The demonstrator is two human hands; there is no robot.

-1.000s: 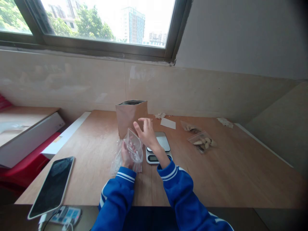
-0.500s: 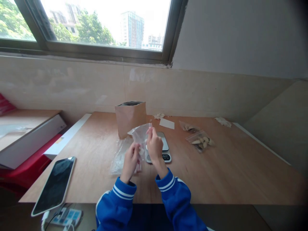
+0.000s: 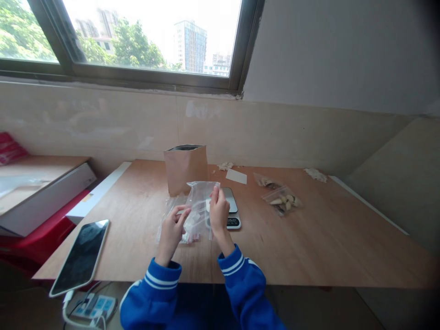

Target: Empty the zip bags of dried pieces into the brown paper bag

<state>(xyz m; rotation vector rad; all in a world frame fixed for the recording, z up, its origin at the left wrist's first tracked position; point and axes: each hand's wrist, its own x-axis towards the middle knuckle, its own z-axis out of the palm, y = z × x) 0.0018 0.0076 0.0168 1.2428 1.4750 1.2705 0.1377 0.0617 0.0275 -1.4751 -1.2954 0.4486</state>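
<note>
My right hand (image 3: 218,213) pinches the upper right edge of a clear plastic zip bag (image 3: 199,201) and holds it upright over the wooden table (image 3: 309,243). My left hand (image 3: 172,229) touches the bag's lower left side, fingers partly stretched along it. Under the bag lies a pile of more clear bags (image 3: 172,220). Just behind my right hand sits a small digital kitchen scale (image 3: 232,208). An open brown paper bag (image 3: 185,167) stands upright behind the scale and the bags.
Two small clear bags with pale pieces inside (image 3: 283,201) lie to the right. A white card (image 3: 236,176) and crumbs lie near the wall. A dark phone (image 3: 80,255) rests at the table's left front corner, over a power strip (image 3: 91,306).
The right hand came from open above the bag to pinching its top edge. The bag was lifted and spread upright. The left hand shifted from gripping the bag's base to touching its side.
</note>
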